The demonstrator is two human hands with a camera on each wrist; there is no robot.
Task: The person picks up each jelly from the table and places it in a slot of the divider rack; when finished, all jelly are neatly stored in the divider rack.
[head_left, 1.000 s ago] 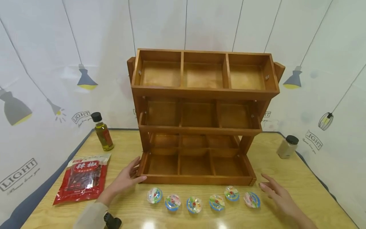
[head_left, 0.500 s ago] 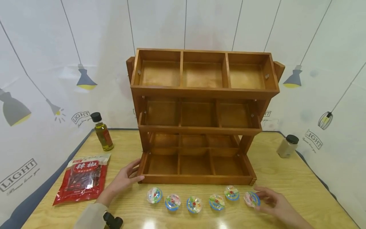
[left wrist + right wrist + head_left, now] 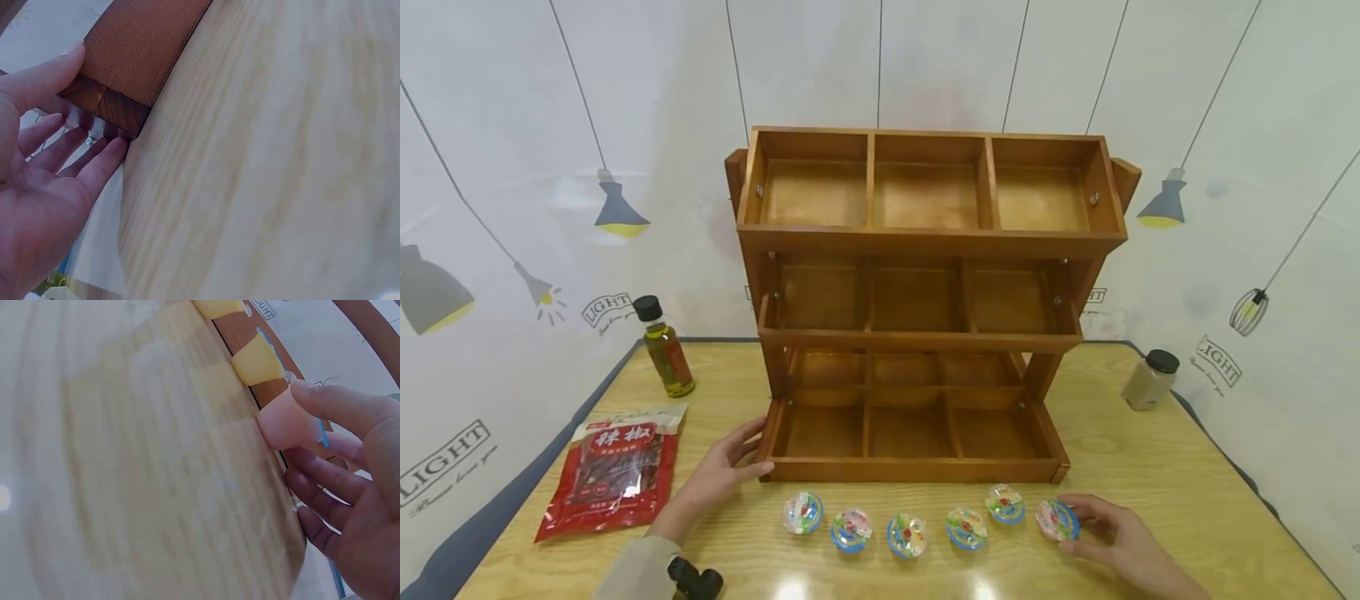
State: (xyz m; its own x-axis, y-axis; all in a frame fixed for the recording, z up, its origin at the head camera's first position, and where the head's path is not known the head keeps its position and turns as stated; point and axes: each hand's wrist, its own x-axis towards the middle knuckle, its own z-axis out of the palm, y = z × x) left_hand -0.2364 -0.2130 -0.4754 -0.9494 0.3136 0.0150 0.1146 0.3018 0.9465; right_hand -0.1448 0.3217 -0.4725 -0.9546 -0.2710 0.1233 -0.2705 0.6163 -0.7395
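A brown wooden three-tier rack [image 3: 917, 471] with divided compartments stands on the table. My left hand [image 3: 718, 475] holds its lower left corner, thumb at the front board and fingers along the side; the left wrist view shows the fingertips at the rack's end [image 3: 115, 109]. In front of the rack lies an uneven row of small jelly cups with clear, printed lids and blue rims. Around the rightmost one, a pink jelly cup [image 3: 290, 422], my right hand [image 3: 1116, 537] has its thumb and fingers on opposite sides. The cup rests on the table. Beside it are yellow jelly cups [image 3: 259, 360].
At left stand an oil bottle [image 3: 668, 354] with a black cap and, nearer, a red dried-chili bag [image 3: 613, 475]. A black-lidded seasoning jar [image 3: 1150, 381] is at the far right. White sheeting [image 3: 820, 62] printed with lamps borders the table.
My right hand has moved left from beside the row to the rightmost jelly cup, its fingers closing around it. The left hand stays at the rack's corner. The head view has shifted slightly.
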